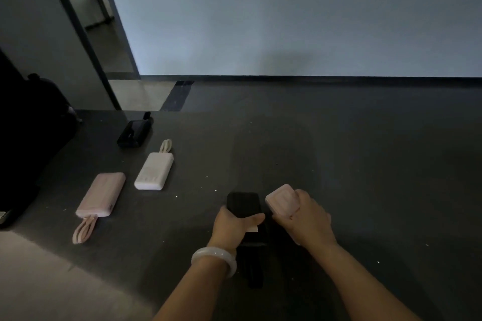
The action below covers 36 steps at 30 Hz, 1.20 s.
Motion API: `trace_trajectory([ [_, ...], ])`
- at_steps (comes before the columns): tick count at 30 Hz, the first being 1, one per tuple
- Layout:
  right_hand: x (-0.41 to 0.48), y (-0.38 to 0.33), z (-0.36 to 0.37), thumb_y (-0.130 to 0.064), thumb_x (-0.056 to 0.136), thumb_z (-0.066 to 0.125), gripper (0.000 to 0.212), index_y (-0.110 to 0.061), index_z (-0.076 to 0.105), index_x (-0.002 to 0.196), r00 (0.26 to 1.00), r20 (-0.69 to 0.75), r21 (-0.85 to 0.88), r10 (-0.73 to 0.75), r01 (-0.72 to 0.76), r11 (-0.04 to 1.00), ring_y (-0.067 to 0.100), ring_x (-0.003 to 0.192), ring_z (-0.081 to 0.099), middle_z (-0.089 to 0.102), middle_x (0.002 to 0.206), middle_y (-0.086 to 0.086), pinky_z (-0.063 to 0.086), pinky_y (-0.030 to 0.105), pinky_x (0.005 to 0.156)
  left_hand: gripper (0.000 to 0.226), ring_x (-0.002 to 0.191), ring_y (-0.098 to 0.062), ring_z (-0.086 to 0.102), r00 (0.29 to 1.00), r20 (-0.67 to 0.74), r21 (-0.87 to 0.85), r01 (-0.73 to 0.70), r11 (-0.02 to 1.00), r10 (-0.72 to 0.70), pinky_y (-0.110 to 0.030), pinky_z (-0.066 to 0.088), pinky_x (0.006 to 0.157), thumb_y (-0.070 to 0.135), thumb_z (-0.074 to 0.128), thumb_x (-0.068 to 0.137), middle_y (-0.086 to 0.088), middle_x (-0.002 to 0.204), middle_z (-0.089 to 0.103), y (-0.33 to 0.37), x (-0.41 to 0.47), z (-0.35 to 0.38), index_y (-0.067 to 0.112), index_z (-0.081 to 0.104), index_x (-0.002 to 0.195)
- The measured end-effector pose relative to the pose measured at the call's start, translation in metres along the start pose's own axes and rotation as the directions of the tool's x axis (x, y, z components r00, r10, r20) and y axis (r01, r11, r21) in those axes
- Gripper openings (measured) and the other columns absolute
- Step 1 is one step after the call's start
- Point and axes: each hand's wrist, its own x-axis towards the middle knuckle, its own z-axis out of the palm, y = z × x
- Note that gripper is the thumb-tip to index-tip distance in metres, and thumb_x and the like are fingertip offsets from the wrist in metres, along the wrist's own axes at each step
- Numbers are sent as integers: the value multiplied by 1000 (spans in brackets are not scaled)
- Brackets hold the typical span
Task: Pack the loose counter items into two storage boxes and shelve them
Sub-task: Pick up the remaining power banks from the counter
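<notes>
- Closest in, dead ahead at 12: my left hand (232, 227) has fingers and thumb curled round the near end of the black power bank (243, 203), thumb across the top. Something dark trails off it back toward me. Probably its cable, but it's too murky to say. I'd gather that in before lifting so it doesn't drag.
- Just to the 1 o'clock side, my right hand (307, 219) is wrapped over the small pink power bank (280, 199), pinching it by its edges. The two banks sit just beside each other; touching or not, I can't tell.
- Tip for this step: these look like smooth slabs, so I'd squeeze the long edges, not the faces, and carry one per hand instead of stacking.
- No storage boxes anywhere in view, so my guess is I'll have to turn to find them. Packing looks barely started.
- Out at 10 o'clock on the counter (365, 164): the long pink power bank (101, 194) lies flat, with its looped cable (83, 230) pointing back toward me. I'd grab the body and loop together.
- A bit further, between 10 and 11: the white power bank (154, 171), with a cable loop at its far end.
- Furthest, at 11, near the counter's back edge: the far black power bank (134, 131). Dark on dark, easy to miss.
</notes>
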Motion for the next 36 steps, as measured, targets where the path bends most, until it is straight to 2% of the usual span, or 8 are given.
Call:
trace_trajectory([
  [5, -35, 18, -47, -61, 69, 71, 69, -29, 44, 124, 991, -118, 57, 64, -58, 997, 15, 112, 55, 57, 117, -9, 42, 43, 97, 67, 101, -27, 66, 967, 248, -209, -8, 978, 61, -52, 53, 92, 18, 84, 70, -5, 114, 66, 5, -29, 21, 26, 50, 127],
  [9, -88, 35, -92, -56, 69, 75, 78, -24, 41, 133, 942, -259, 92, 214, -196, 976, 19, 117, 52, 55, 125, -4, 41, 44, 101, 59, 95, -30, 71, 895, 429, -207, -35, 978, 123, -52, 58, 83, 13, 85, 71, -9, 108, 72, 8, -57, 48, 22, 56, 123],
  [13, -155, 54, -136, -54, 72, 75, 80, -24, 38, 137, 850, -387, 120, 357, -337, 934, 20, 118, 52, 54, 127, -3, 42, 45, 102, 51, 90, -35, 72, 750, 650, -129, -48, 990, 121, -44, 60, 68, 9, 84, 71, -19, 101, 73, 4, -93, 80, 9, 61, 117],
  [17, -235, 86, -178, -55, 71, 75, 83, -22, 39, 138, 711, -497, 150, 498, -494, 856, 24, 117, 53, 56, 127, 2, 41, 43, 101, 65, 93, -39, 71, 556, 830, 17, -96, 995, 39, -58, 56, 82, 19, 90, 59, -22, 101, 72, -9, -142, 118, 7, 62, 117],
  [21, -311, 121, -209, -55, 70, 76, 81, -23, 41, 136, 566, -548, 193, 616, -631, 751, 28, 114, 56, 59, 125, 5, 45, 43, 97, 57, 93, -34, 72, 399, 916, 126, -167, 978, -50, -54, 57, 86, 20, 88, 65, -17, 101, 74, -16, -192, 150, 14, 63, 116],
  [24, -355, 152, -223, -55, 71, 75, 81, -22, 41, 137, 511, -532, 190, 676, -705, 683, 27, 111, 58, 59, 124, 5, 46, 42, 95, 59, 95, -33, 72, 321, 943, 171, -230, 958, -91, -53, 56, 89, 22, 88, 63, -15, 101, 74, -17, -219, 175, 16, 63, 116],
  [31, -403, 236, -233, -58, 65, 77, 92, -28, 35, 141, 562, -431, 154, 706, -725, 671, 21, 111, 56, 58, 121, -4, 43, 39, 100, 47, 93, -34, 72, 298, 952, 177, -338, 924, -74, -52, 56, 87, 13, 84, 73, -18, 99, 74, -17, -273, 244, 7, 64, 115],
  [36, -402, 294, -235, -61, 66, 76, 93, -24, 36, 141, 655, -370, 72, 659, -686, 724, 21, 114, 55, 57, 119, -5, 41, 36, 100, 44, 91, -37, 72, 361, 930, 208, -364, 908, -68, -51, 59, 80, 11, 84, 72, -22, 97, 74, -23, -297, 289, 2, 66, 111],
])
